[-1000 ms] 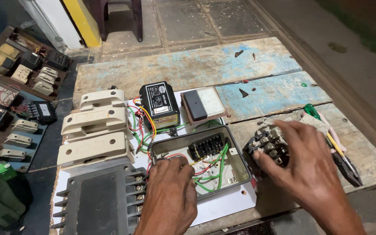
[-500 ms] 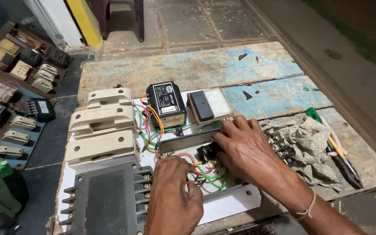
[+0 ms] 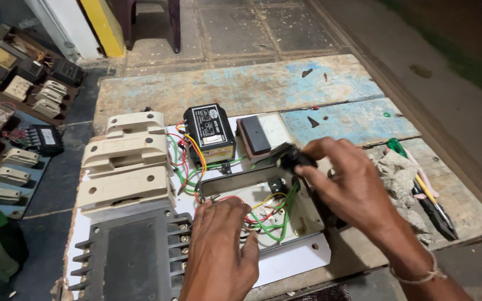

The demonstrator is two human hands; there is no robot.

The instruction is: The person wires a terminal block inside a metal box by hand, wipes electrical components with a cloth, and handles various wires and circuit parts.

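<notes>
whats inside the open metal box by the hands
Inside the box lie green wires, plus red and yellow ones. The left hand covers its near-left corner, and the right hand, holding a black part, hides the right side.

The left hand [image 3: 218,251] covers the near part of the open junction box [image 3: 263,209], hiding where its red and green wires [image 3: 269,220] end. The right hand [image 3: 352,189] closes around a small black part [image 3: 292,157] — its shape mostly concealed. The grey finned block [image 3: 132,259] is cut off at the bottom edge.
</notes>
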